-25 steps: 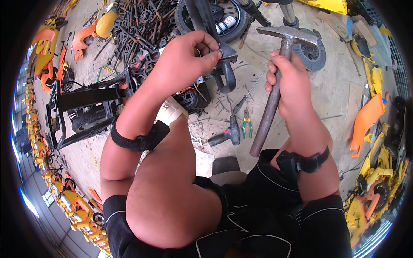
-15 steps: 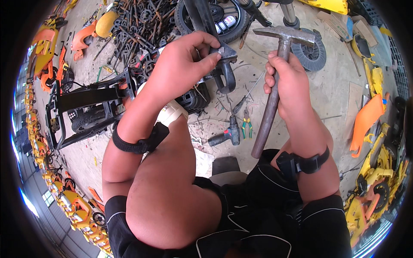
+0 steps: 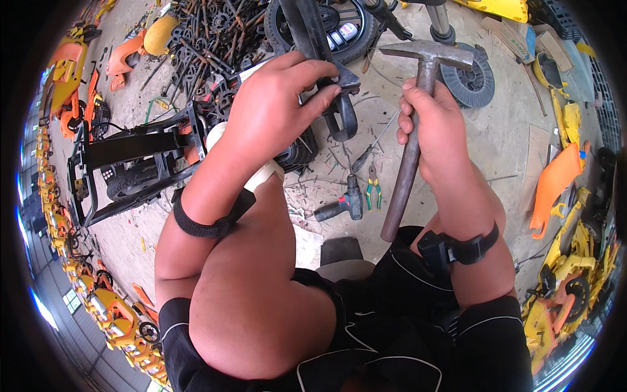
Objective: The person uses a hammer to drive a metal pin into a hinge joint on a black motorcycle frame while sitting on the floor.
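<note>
My right hand [image 3: 434,121] is closed round the dark metal handle of a hammer [image 3: 428,59], held up with its head at the top. My left hand [image 3: 277,108] is at the end of a black metal frame piece [image 3: 307,29], thumb and forefinger curled together at its edge. Whatever is pinched between those fingertips is too small and dark to make out. Just below them, a black curved loop [image 3: 341,117] hangs from the frame piece.
On the concrete floor between my arms lie a cordless drill [image 3: 346,201], pliers [image 3: 373,189] and a screwdriver [image 3: 369,153]. A spoked wheel [image 3: 356,29] and a heap of rusty metal parts [image 3: 209,39] are farther off. A black frame [image 3: 130,153] stands left; orange panels [image 3: 555,186] lie right.
My left hand has shifted slightly, its fingertips moving from the top of the frame piece's end to its near side. The hammer has moved a little to the left.
</note>
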Demonstrator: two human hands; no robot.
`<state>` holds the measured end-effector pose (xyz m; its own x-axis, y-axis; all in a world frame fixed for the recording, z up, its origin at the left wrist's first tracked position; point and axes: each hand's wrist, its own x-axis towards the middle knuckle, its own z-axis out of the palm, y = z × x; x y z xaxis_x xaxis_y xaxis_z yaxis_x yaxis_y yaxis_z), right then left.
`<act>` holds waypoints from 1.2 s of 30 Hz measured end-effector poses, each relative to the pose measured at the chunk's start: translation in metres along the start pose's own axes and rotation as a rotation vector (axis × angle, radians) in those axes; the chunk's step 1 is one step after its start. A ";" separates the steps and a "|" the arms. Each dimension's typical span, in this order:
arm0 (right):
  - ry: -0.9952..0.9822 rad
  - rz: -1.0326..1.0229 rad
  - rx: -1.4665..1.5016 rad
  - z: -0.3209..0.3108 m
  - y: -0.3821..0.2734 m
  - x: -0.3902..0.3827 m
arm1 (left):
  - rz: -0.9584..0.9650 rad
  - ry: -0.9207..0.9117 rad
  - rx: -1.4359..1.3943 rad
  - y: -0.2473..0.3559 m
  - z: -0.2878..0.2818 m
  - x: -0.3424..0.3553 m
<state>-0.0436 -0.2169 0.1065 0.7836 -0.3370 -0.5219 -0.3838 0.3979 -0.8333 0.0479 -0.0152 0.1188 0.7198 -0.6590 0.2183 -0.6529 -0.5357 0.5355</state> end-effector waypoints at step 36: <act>-0.073 -0.060 0.115 -0.014 -0.008 0.003 | -0.308 0.115 -0.448 -0.007 0.016 0.000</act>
<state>-0.0453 -0.2332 0.1087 0.8386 -0.3014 -0.4538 -0.2804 0.4754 -0.8339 0.0490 -0.0202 0.1022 0.8989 -0.4324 0.0706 -0.2618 -0.4007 0.8780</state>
